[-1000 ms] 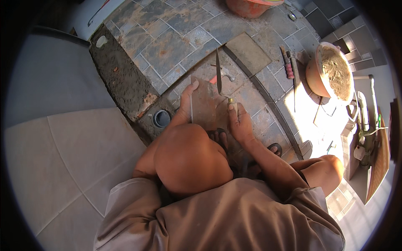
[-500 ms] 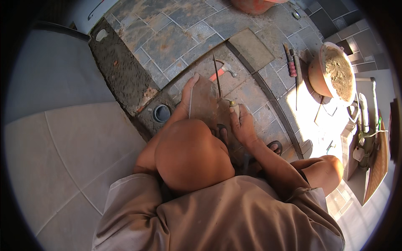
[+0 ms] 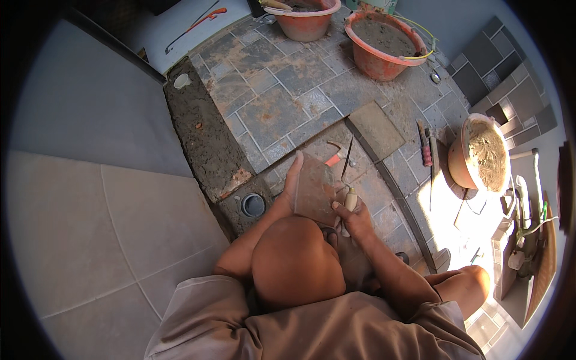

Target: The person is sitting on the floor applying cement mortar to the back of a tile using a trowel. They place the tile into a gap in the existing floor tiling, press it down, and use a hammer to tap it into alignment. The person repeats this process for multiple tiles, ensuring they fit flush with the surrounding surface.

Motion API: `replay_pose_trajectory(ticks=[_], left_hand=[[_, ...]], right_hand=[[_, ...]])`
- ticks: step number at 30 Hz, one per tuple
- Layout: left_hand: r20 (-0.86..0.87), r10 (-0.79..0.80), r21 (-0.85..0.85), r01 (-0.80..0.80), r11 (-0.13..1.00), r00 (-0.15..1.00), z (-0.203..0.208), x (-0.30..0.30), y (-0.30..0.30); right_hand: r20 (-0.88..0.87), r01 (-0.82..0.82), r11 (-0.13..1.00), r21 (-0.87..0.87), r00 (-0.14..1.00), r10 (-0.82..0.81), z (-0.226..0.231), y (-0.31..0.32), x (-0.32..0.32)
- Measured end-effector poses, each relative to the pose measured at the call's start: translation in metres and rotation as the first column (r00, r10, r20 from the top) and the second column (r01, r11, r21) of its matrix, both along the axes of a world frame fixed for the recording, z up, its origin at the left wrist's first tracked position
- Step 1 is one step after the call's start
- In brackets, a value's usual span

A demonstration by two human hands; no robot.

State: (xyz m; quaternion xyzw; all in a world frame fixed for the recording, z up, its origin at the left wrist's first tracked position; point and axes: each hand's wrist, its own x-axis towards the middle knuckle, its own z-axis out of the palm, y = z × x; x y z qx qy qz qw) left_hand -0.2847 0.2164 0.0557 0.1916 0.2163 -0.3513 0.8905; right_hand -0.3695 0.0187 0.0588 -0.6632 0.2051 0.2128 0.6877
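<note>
My left hand [image 3: 291, 185] grips the left edge of a brownish square tile [image 3: 315, 191], which is tilted above the floor in front of my raised knee. In my right hand [image 3: 355, 221] is a trowel [image 3: 351, 200] with a pale handle; its thin blade, seen edge-on, points away from me. The right thumb rests against the tile's near right side. Beyond the tile, a hammer [image 3: 333, 159] with a red-orange handle lies on the floor, partly hidden by it.
A strip of wet mortar [image 3: 207, 135] runs along the left wall, near a round grey pipe opening [image 3: 253, 206]. Mortar fills an orange tub [image 3: 384, 51] at the back and a pale-rimmed tub [image 3: 480, 153] at right. A loose tile [image 3: 376, 133] and red-handled brush [image 3: 425, 150] lie between.
The view has shifted so that more of the far floor and its tubs show. My right hand has turned the trowel handle more upright, and its thumb has come onto the tile.
</note>
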Motion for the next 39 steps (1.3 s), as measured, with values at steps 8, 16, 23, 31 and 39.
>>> replay_pose_trajectory(ticks=[8, 16, 23, 31, 39], left_hand=[[0.294, 0.212, -0.364, -0.097, 0.926, 0.932, -0.049, 0.024, -0.008], [0.41, 0.486, -0.684, -0.092, 0.724, 0.772, -0.098, 0.023, 0.023], [0.675, -0.126, 0.41, -0.228, 0.883, 0.727, -0.037, -0.024, 0.023], [0.122, 0.193, -0.107, -0.18, 0.978, 0.974, -0.058, -0.009, 0.008], [0.645, -0.029, 0.212, -0.143, 0.967, 0.764, -0.111, -0.014, 0.025]], right_hand=[[-0.211, 0.191, 0.917, 0.351, 0.97, -0.121, 0.069, 0.024, 0.029], [0.271, -0.154, 0.915, -0.372, 0.925, 0.266, 0.089, 0.015, 0.008], [-0.031, -0.404, 0.721, -0.563, 0.882, 0.47, 0.084, -0.006, -0.019], [0.091, -0.346, 0.667, -0.66, 0.844, 0.528, 0.089, -0.007, -0.018], [0.22, -0.277, 0.749, -0.602, 0.844, 0.489, 0.092, 0.006, -0.021]])
